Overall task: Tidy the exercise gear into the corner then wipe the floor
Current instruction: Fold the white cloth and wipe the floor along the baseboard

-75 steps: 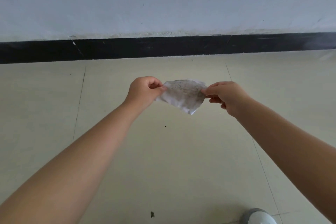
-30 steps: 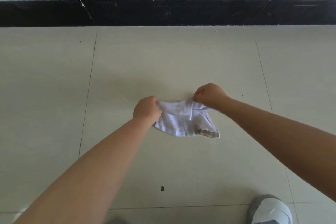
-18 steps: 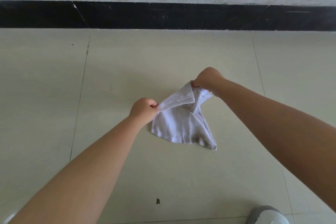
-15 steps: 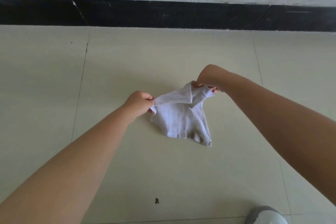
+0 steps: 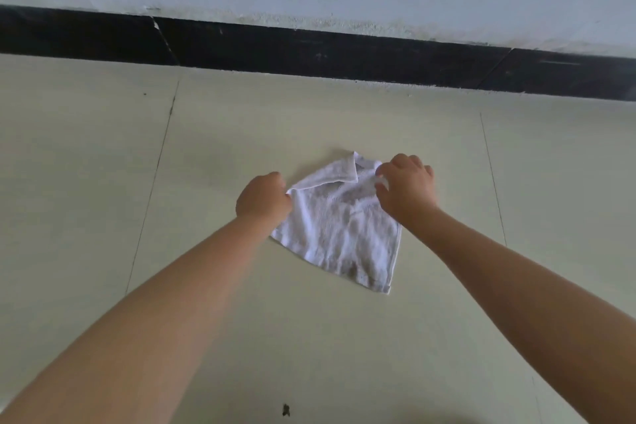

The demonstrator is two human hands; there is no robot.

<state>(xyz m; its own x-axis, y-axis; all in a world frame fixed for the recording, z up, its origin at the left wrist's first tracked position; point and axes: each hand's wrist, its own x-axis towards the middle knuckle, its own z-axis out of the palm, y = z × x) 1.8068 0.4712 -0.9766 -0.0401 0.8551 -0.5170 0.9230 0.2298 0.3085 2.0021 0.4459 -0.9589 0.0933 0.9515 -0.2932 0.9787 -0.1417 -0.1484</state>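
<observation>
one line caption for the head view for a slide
Both hands, left and right, spread a stained white cloth flat on the tiled floor.

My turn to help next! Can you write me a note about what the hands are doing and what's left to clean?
Left hand: grips the left edge of the white cloth.
Right hand: fingers curled on the cloth's far right corner.
Cloth: lying almost flat on the tile floor near the black baseboard, one far corner folded over, grey smudges on it.
Done: cloth laid out. No exercise gear in view.
Left: wipe the floor; a dark speck sits nearer you.
</observation>
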